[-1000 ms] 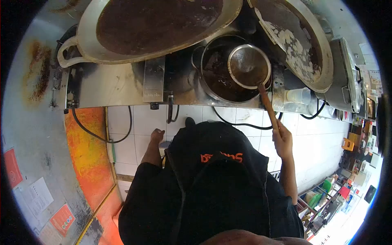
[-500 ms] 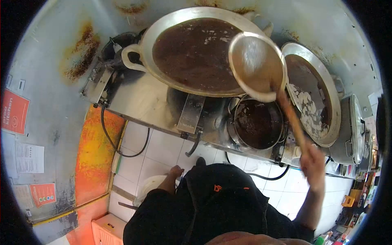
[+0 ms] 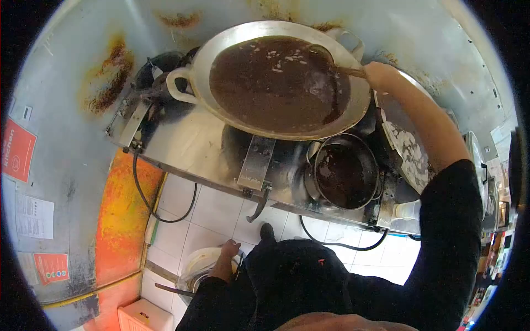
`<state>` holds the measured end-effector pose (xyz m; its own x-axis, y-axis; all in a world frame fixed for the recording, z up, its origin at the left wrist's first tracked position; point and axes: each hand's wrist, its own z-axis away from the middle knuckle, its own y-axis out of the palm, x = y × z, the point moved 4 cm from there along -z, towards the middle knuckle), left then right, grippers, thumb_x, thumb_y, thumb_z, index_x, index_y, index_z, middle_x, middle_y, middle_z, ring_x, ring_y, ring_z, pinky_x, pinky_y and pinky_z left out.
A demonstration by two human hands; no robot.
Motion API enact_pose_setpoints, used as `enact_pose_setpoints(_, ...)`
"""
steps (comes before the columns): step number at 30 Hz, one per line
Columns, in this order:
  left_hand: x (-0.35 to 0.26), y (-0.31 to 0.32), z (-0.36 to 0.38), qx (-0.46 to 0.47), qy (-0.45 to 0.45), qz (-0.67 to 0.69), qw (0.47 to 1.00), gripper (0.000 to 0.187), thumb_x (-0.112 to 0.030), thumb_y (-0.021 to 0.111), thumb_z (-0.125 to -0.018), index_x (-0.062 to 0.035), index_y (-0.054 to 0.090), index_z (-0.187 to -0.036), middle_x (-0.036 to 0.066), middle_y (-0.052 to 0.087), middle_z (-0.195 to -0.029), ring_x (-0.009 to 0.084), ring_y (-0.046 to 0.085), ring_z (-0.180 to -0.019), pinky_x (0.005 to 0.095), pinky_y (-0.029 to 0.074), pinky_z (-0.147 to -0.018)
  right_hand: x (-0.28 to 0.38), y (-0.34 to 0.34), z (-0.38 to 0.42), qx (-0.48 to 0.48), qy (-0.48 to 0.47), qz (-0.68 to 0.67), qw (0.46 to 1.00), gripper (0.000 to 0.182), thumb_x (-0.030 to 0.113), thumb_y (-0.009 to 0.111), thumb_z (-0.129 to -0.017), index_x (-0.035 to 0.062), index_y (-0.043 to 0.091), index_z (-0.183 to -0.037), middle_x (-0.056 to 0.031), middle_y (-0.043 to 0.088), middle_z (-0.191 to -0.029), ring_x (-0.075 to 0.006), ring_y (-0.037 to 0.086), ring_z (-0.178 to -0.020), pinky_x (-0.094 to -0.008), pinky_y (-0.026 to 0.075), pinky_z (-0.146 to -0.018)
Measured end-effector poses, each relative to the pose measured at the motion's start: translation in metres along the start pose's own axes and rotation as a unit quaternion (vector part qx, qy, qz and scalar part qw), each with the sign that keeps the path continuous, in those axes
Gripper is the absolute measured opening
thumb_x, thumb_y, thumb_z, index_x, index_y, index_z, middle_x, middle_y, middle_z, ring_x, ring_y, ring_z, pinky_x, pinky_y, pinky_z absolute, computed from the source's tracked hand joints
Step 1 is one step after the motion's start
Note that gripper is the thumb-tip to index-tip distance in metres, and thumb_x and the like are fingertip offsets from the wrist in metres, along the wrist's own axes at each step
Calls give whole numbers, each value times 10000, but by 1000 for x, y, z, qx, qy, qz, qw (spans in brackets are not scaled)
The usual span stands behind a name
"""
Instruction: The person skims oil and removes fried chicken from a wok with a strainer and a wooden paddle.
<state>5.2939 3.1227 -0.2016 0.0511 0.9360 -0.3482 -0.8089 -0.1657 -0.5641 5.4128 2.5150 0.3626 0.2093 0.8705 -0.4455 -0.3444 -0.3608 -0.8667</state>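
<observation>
A pot point(image 3: 370, 168) near and pan point(image 3: 422, 85) right flank the wok point(image 3: 200, 77), all holding dark liquid; right hand point(image 3: 380, 76) grips the dipped strainer point(image 3: 350, 71), left hand point(image 3: 231, 248) is curled.

MATERIALS: scuffed, dull-sheen metal on wok point(image 3: 202, 78) | wet gloss on brown liquid point(image 3: 265, 96) | brown wood on strainer handle point(image 3: 350, 71) | dark, worn metal on small pot point(image 3: 374, 165) | smeared, shiny sheet metal on stove top point(image 3: 185, 138) | matt black cloth on sleeve point(image 3: 450, 207) | smooth, glossy tile on floor point(image 3: 215, 212) | rough, rusty patches on grey wall point(image 3: 215, 14) | paper on notice point(image 3: 34, 216)
</observation>
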Motion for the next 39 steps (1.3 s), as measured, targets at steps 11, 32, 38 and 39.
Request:
enact_pose_setpoints(11, 67, 85, -39, 55, 124, -127, 983, 572, -508, 475, -814, 16, 598, -1009, 237, 563, -1087, 357, 514, -1072, 420, 401, -928, 60, -10, 51, 76, -127, -79, 986, 247, 149, 512, -823, 14, 558, -1025, -216, 608, -831, -379, 596, -821, -453, 464, -725)
enact_pose_setpoints(32, 41, 29, -18, 10, 28, 7, 1000, 475, -412, 569, -774, 24, 576, -964, 237, 596, -966, 364, 561, -974, 414, 440, -864, 117, -27, 47, -38, -241, -342, 908, 319, 142, 517, -827, 43, 541, -1130, -203, 603, -974, -359, 569, -930, -408, 432, -810)
enact_pose_setpoints(38, 37, 25, -21, 40, 108, -176, 978, 517, -434, 561, -784, 29, 566, -1015, 239, 577, -1037, 355, 543, -1025, 402, 428, -894, 111, -33, 62, -70, -263, -376, 886, 339, 129, 517, -830, 42, 517, -1158, -197, 607, -927, -343, 580, -875, -393, 433, -783)
enact_pose_setpoints(39, 34, 15, -16, 19, 22, -57, 998, 519, -433, 551, -792, 24, 562, -1037, 235, 575, -1052, 356, 540, -1032, 405, 425, -899, 111, -34, 65, -55, -247, -389, 886, 336, 124, 517, -832, 41, 518, -1157, -187, 606, -895, -317, 579, -833, -377, 432, -761)
